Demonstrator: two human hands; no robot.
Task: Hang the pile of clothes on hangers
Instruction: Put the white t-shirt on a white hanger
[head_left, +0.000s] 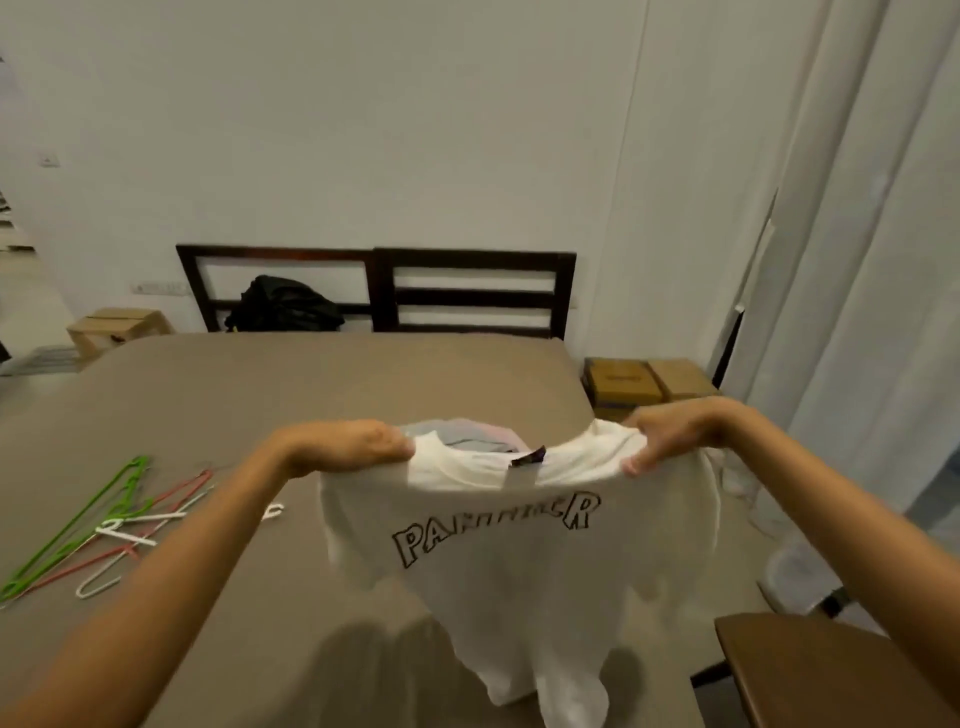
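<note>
I hold a white T-shirt (524, 561) with black outlined lettering up in the air over the bed. My left hand (348, 447) grips its left shoulder and my right hand (670, 431) grips its right shoulder, so the collar with a dark label sags between them. The shirt hangs down freely. Behind the collar a pile of clothes (457, 434) in grey and pink shows partly on the bed. Several plastic hangers (104, 525), green, pink and white, lie in a loose heap on the bed to the left.
The bed (291, 389) has a taupe sheet and a dark wooden headboard (467, 291) with a black bag (283, 304) leaning on it. Cardboard boxes (649, 384) stand right of the bed. A brown chair seat (821, 670) is at the lower right, curtains (872, 260) beyond.
</note>
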